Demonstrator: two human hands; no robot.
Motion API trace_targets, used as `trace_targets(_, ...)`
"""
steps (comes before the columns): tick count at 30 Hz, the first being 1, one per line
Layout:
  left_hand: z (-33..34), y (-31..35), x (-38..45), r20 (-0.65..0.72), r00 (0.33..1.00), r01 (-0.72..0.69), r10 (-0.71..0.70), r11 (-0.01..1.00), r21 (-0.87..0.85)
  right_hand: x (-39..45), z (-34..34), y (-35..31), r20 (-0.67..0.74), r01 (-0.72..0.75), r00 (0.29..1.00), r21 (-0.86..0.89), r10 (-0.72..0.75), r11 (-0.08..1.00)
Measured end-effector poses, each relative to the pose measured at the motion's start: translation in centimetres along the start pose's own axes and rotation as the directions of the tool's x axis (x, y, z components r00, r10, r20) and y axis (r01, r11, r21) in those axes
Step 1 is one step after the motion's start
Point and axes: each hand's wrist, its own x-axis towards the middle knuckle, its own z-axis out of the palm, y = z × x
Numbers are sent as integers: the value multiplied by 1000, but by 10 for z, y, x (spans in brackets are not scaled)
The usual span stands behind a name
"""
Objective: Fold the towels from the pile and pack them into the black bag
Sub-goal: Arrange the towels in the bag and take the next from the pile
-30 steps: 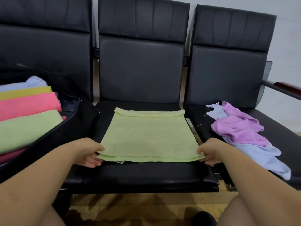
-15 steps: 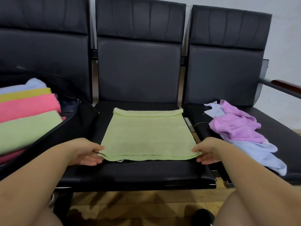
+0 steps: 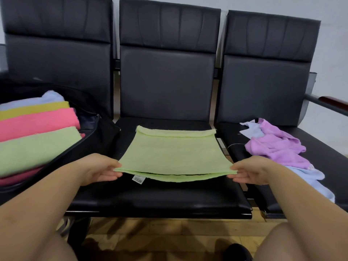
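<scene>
A light green towel, folded once, lies on the middle seat. Its near edge is raised off the seat and a white label hangs under it. My left hand pinches the near left corner. My right hand pinches the near right corner. The black bag lies open on the left seat, holding folded towels in light blue, yellow, pink and green. The pile on the right seat has a crumpled purple towel on top of light blue ones.
Three black padded seats stand in a row with tall backrests. A wooden-topped armrest juts out at the far right. Below the seat's front edge are the wooden floor and my knees.
Both hands have taken hold of the near corners and lifted the towel's near edge off the seat, exposing the label. The far edge stays on the seat.
</scene>
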Motion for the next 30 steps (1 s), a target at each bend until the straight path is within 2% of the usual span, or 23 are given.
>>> trace_targets(4,-2,19,-17,-53,980,-201,194,942,-267,-21,-1,-19,9,147,988,277,-156,950)
trace_targets(8,-14,66,-56,-158,911,-407,381,764,-500,-59,-5,-59,-9,324,928,514,-373,794)
trace_targets(14,-31,154,-136,-276,737,-627,617,472,-620,-137,-16,-130,-144,580,735,639,-662,505)
trace_targets(17,-32,178,-150,-323,704,-663,632,422,-619,-148,-16,-147,-175,615,687,658,-706,434)
trace_targets(20,-26,170,-127,-325,767,-618,553,502,-605,-125,-11,-144,-167,580,739,652,-653,489)
trace_targets(25,-7,112,-48,-281,910,-415,305,659,-628,-46,7,-99,-134,441,885,550,-446,709)
trace_targets(27,1,91,-17,-269,936,-350,228,698,-625,-16,13,-84,-123,390,916,498,-382,775)
trace_targets(30,6,80,15,-250,955,-284,160,732,-619,15,19,-82,-152,376,926,424,-345,824)
